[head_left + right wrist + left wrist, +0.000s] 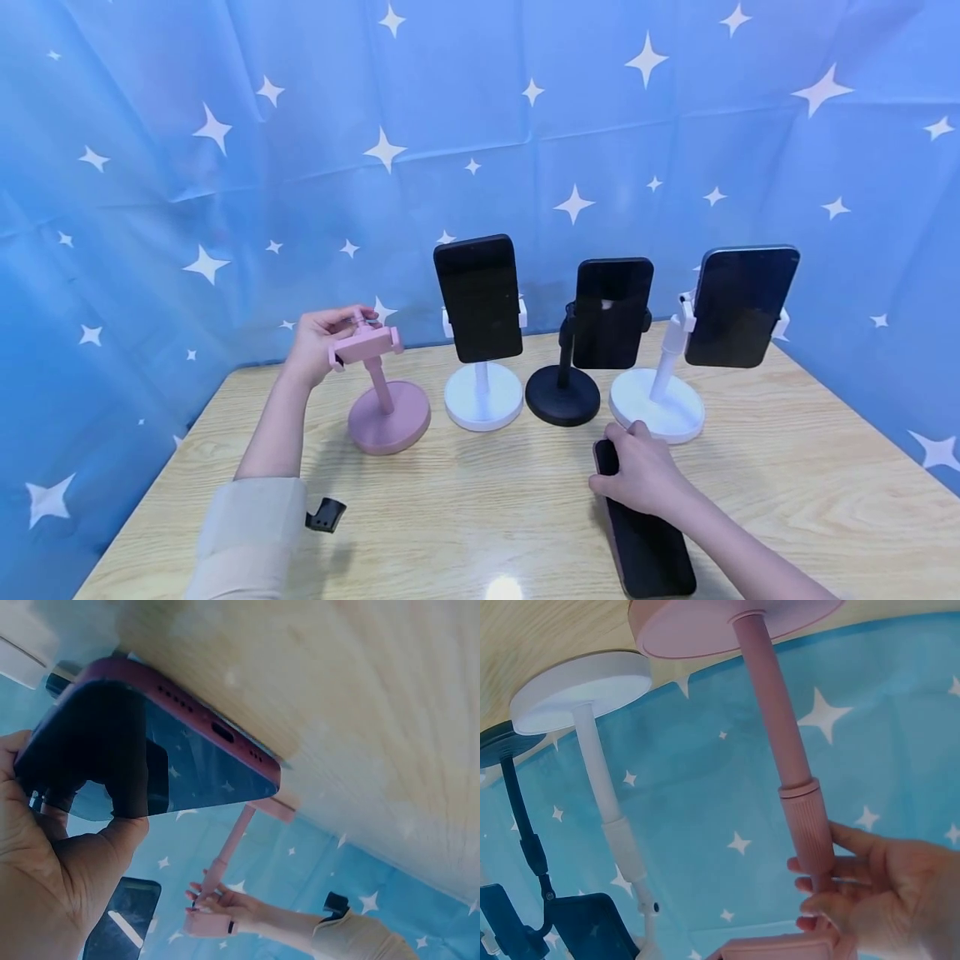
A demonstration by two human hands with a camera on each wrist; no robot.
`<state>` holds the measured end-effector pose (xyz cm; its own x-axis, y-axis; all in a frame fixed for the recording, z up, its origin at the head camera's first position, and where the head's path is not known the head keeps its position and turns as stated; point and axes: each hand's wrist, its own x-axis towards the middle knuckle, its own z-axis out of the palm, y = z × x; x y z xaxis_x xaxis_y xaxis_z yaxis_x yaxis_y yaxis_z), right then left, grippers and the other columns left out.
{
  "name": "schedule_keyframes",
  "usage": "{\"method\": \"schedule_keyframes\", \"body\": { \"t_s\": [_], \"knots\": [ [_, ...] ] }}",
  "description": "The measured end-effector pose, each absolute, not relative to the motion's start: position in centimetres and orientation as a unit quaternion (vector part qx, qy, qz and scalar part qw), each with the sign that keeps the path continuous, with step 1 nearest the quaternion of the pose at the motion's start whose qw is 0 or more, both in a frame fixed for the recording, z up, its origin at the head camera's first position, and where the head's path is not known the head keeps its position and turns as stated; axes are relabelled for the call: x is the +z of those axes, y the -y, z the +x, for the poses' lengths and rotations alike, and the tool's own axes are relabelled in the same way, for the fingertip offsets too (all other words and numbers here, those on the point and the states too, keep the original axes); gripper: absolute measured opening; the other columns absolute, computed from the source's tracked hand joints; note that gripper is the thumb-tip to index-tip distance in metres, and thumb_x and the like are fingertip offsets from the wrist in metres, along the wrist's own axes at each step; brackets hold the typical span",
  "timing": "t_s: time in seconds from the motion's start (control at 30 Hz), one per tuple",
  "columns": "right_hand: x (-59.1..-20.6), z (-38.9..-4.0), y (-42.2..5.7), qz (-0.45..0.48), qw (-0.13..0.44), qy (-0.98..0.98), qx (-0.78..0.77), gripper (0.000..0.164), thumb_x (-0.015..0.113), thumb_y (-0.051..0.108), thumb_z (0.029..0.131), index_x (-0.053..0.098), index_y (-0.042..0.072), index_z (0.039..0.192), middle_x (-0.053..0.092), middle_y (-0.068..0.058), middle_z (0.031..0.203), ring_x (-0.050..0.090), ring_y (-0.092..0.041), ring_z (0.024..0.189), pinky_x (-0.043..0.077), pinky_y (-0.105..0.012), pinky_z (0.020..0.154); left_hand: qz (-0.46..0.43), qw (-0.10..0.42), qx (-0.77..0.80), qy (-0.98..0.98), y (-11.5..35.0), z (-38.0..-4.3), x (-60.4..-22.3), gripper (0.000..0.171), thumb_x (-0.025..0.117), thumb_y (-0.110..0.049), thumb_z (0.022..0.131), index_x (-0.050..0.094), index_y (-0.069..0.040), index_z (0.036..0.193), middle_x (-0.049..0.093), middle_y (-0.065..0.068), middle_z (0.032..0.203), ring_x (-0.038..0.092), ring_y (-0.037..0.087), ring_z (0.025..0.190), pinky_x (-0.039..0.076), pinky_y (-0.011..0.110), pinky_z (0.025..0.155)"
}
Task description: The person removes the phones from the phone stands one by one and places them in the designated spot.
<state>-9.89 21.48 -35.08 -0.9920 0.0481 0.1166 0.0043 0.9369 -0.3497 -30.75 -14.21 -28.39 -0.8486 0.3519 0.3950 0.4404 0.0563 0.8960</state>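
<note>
My left hand [315, 342] grips the thin neck of a pink phone stand [390, 417], just behind its clamp. In the left wrist view the fingers curl round that neck, below the ribbed collar [808, 832] as the picture runs. The stand's clamp [365, 344] holds no phone and faces forward. With thumb and fingers on opposite long edges, my right hand [641, 471] holds the far end of a dark phone [656, 558], screen up, on the table. Its reddish edge with a charging port [223, 731] shows in the right wrist view.
To the right of the pink stand are a white stand [483, 400], a black stand [562, 398] and another white stand [663, 408], each bearing a phone. A small black piece [326, 514] shows beside my left sleeve. Blue star-patterned cloth [480, 108] hangs behind the wooden table [465, 517].
</note>
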Motion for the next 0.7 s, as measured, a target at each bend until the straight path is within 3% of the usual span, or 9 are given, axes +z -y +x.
{"method": "schedule_keyframes", "body": {
  "t_s": [0.2, 0.43, 0.7],
  "knots": [
    [-35.5, -10.4, -21.4, -0.01, 0.055, 0.984, 0.169, 0.048, 0.073, 0.026, 0.061, 0.058, -0.001, 0.097, 0.052, -0.018, 0.087, 0.05, -0.029, 0.077, 0.043, -0.043, 0.063, -0.273, 0.019, -0.665, 0.695, 14.2, -30.5, -28.4, 0.028, 0.056, 0.003, 0.087, 0.06, 0.006, 0.115, 0.069, -0.008, 0.086, 0.064, 0.005, 0.085, 0.045, 0.016, 0.052],
    [-36.2, -10.9, -21.4, -0.009, 0.028, 0.987, 0.158, 0.046, 0.07, 0.026, 0.062, 0.059, 0.0, 0.097, 0.054, -0.015, 0.085, 0.049, -0.03, 0.083, 0.039, -0.047, 0.069, -0.256, 0.023, -0.65, 0.716, 14.5, -30.4, -28.6, 0.033, 0.057, 0.001, 0.087, 0.055, 0.007, 0.12, 0.07, -0.005, 0.089, 0.064, 0.005, 0.082, 0.039, 0.017, 0.044],
    [-36.7, -11.4, -21.5, -0.007, 0.002, 0.99, 0.141, 0.052, 0.072, 0.028, 0.063, 0.058, -0.004, 0.102, 0.056, -0.015, 0.086, 0.048, -0.03, 0.085, 0.039, -0.05, 0.073, -0.26, 0.031, -0.649, 0.714, 14.5, -30.4, -28.6, 0.035, 0.056, 0.001, 0.088, 0.051, 0.013, 0.12, 0.069, -0.008, 0.088, 0.064, 0.004, 0.086, 0.05, 0.017, 0.061]
  ]
}}
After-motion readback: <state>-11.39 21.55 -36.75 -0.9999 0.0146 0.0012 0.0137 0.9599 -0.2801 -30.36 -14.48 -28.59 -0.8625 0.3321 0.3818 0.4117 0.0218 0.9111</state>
